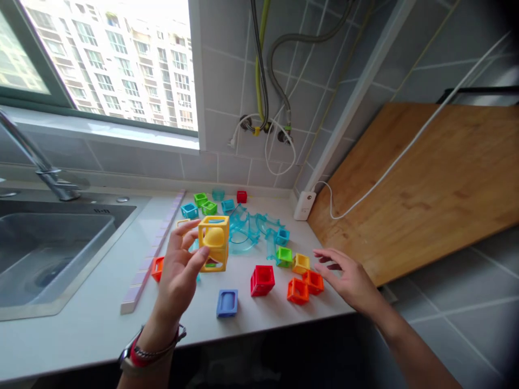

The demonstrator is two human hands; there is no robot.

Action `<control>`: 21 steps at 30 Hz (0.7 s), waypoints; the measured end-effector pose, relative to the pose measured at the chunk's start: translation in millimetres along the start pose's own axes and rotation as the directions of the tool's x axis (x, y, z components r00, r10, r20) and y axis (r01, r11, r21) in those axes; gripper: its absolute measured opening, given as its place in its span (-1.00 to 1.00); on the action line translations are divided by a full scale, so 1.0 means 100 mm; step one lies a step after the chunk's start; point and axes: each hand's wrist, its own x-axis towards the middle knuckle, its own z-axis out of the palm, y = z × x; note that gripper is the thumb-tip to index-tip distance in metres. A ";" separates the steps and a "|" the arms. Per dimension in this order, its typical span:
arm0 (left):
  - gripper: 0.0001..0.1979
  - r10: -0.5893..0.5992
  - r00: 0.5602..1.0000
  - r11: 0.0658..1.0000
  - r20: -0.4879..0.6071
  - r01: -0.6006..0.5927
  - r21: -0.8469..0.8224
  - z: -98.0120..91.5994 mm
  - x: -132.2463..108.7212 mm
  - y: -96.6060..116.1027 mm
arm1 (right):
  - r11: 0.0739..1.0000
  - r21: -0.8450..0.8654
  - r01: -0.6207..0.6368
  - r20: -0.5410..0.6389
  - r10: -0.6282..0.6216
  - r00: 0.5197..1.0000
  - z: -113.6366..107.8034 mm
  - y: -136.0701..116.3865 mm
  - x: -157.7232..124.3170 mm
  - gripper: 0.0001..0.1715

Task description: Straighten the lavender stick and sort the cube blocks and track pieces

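My left hand (pixel 178 273) is close up, and it is gripping a tall yellow block (pixel 214 246), lifted over the counter (pixel 93 329). I can't tell if it is one block or two stuck together. To hold it well, I think I should pinch the hard edges, not poke the round bump (pixel 214 235) inside. I should squeeze just enough that it won't slip, and keep it standing up straight. Pushing too hard could tip it or pull it apart. My thumb (pixel 198 260) is on the front, and my other fingers bend along the left side. That arm comes up from below, with bands (pixel 148 354) on the wrist. My right hand (pixel 346 276) is loose and holds nothing. Its fingers point left, a bit bent, just beside a small yellow block (pixel 301 263) and two orange blocks (pixel 298 292). It would be good to keep those fingers soft so they don't bump anything. Between my hands sit a red block (pixel 263 281) and a blue block (pixel 227 303). Further back are see-through blue tracks (pixel 243 237), and past them another red block (pixel 241 196) near the wall.
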 end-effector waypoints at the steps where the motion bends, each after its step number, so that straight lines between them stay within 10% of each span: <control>1: -0.49 -0.023 1.000 1.000 -0.016 0.022 -0.021 -0.03 0.00 -0.04 | 0.998 -0.064 -0.027 0.033 0.029 0.999 0.00 0.08 0.06 -0.55; 14: -0.47 -0.127 0.991 0.989 0.032 0.129 -0.071 0.07 -0.12 -0.01 | 0.907 -0.420 0.043 0.439 0.161 0.884 0.29 0.54 0.69 -0.47; 21: -0.47 -0.172 0.982 0.980 0.078 0.178 -0.087 0.12 -0.18 -0.03 | 0.982 -0.166 -0.093 0.236 0.131 0.963 0.40 0.67 0.61 -0.58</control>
